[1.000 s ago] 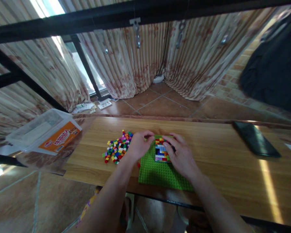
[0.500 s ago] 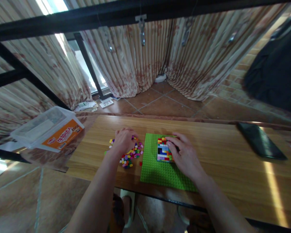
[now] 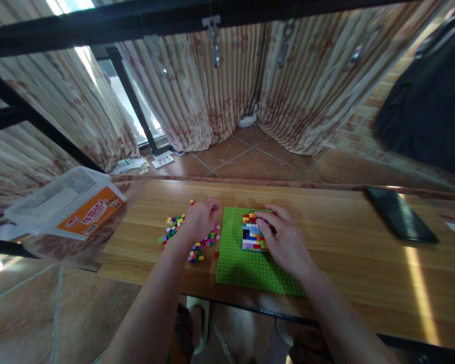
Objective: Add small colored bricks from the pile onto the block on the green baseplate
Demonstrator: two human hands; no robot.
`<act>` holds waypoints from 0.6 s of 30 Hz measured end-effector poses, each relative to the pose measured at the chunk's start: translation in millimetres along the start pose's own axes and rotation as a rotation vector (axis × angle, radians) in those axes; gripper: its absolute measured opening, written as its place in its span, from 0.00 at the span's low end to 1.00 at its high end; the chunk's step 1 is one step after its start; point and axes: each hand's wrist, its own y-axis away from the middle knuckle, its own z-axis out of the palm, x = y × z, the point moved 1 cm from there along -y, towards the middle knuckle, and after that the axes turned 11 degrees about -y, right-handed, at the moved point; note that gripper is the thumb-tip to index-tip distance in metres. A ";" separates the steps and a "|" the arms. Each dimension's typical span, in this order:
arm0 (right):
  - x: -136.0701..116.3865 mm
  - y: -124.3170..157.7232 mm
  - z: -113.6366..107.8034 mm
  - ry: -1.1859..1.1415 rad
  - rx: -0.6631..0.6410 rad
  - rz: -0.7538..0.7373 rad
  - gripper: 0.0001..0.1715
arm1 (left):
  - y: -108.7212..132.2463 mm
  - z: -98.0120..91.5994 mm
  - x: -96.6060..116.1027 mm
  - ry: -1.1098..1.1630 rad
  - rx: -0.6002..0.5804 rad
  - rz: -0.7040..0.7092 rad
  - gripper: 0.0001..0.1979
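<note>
Wooden table (image 3: 345, 242): left hand (image 3: 199, 220) cupped over loose bricks (image 3: 173, 226); right hand (image 3: 284, 242) spread, touching brick block (image 3: 251, 236).

**Left hand** (image 3: 199, 220): bare, knuckles and finger backs showing. Sits over the left-middle of the light-brown wooden tabletop (image 3: 345, 242).

**Left forearm** (image 3: 155, 303): bare along all its visible length, slim. It runs from the wrist, over the tabletop's near edge, down to the lower border.

**Right hand** (image 3: 284, 242): bare, its back towards the camera, over the middle of the tabletop.

**Right forearm** (image 3: 341, 323): bare likewise, broader where it nears the camera, and it crosses the tabletop's near edge.

**Footwear**: one pale slipper (image 3: 200, 323), part-seen in shadow below the tabletop's near edge. Its make and pattern are too dim to tell.
</note>
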 end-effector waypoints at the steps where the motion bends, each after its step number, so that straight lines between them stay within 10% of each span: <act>1: 0.0 -0.1 0.0 -0.003 0.003 0.002 0.19 | -0.6 0.5 4.0 0.059 0.013 0.016 0.08; 18: -3.3 -1.5 -1.9 0.012 -0.017 0.008 0.18 | -6.3 19.4 52.6 0.392 0.115 0.101 0.16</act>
